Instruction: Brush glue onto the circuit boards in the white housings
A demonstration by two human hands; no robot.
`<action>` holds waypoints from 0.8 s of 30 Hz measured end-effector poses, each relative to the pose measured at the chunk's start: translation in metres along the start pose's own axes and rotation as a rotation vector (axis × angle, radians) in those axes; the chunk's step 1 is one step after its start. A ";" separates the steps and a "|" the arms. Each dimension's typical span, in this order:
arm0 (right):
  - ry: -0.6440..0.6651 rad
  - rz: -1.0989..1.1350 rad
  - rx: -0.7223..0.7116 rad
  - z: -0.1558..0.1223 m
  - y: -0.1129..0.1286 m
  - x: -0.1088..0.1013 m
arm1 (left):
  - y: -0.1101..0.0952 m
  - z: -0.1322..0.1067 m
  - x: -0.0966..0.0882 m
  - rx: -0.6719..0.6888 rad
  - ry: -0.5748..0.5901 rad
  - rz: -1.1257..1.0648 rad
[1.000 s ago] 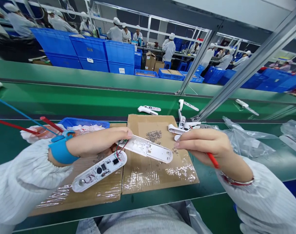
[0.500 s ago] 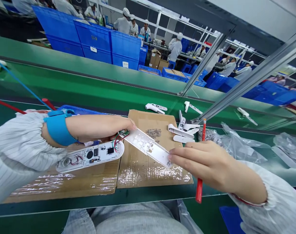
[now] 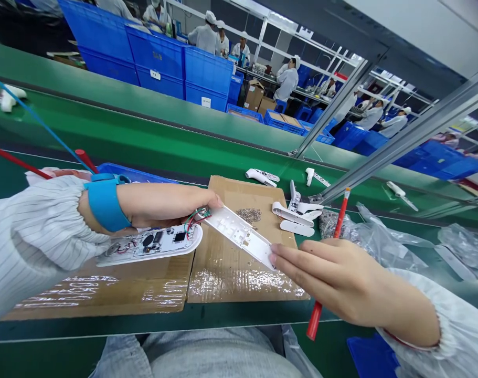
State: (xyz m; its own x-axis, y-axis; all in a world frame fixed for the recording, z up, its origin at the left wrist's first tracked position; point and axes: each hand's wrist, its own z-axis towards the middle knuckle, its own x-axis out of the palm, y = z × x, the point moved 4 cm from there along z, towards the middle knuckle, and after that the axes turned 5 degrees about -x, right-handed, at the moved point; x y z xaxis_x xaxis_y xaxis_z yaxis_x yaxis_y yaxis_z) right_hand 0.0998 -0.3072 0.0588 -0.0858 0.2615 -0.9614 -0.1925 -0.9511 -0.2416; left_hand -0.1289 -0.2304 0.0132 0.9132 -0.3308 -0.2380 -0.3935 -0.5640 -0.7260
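Near edge of the cardboard [image 3: 239, 283]: my right hand [image 3: 337, 278] is curled round the red tool [image 3: 314, 319], fingertips [image 3: 278, 254] on one end of the white shell [image 3: 239, 234]. Left hand [image 3: 171, 202] grips the shell's other end beside the wires [image 3: 195, 215]. PCB [image 3: 152, 245] lies just nearer, wired to the shell, so any lift needs slack. Screws [image 3: 248, 214] lie farther out.

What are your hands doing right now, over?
Left hand pinching white plastic casing beside coloured wires. Right hand touching casing's far end, red rod in its grip. Circuit board under left wrist.
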 end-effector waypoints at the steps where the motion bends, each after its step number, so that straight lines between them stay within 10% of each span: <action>1: 0.002 -0.016 -0.006 -0.001 0.002 0.001 | 0.002 0.000 0.002 -0.045 0.059 -0.006; 10: -0.065 -0.211 -0.056 -0.005 0.001 0.010 | -0.004 -0.001 0.009 -0.048 0.122 -0.021; 16: -0.215 -0.213 0.152 -0.011 -0.002 0.013 | -0.015 0.001 0.013 -0.001 0.121 -0.051; 19: -0.231 -0.129 0.547 -0.017 -0.070 0.015 | -0.052 0.036 0.009 0.096 0.071 -0.096; 22: 0.039 -0.066 1.007 -0.024 -0.171 0.035 | -0.100 0.093 -0.005 0.198 -0.044 -0.340; 24: 0.128 0.007 1.052 -0.021 -0.223 0.056 | -0.125 0.133 -0.018 0.247 -0.147 -0.404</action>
State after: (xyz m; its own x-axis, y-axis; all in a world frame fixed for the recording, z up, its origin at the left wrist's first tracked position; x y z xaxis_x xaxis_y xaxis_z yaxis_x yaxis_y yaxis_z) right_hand 0.1583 -0.0841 0.0562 0.0022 0.1791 -0.9838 -0.9472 -0.3152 -0.0595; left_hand -0.0819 -0.0535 0.0225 0.9998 -0.0018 0.0184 0.0159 -0.4233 -0.9059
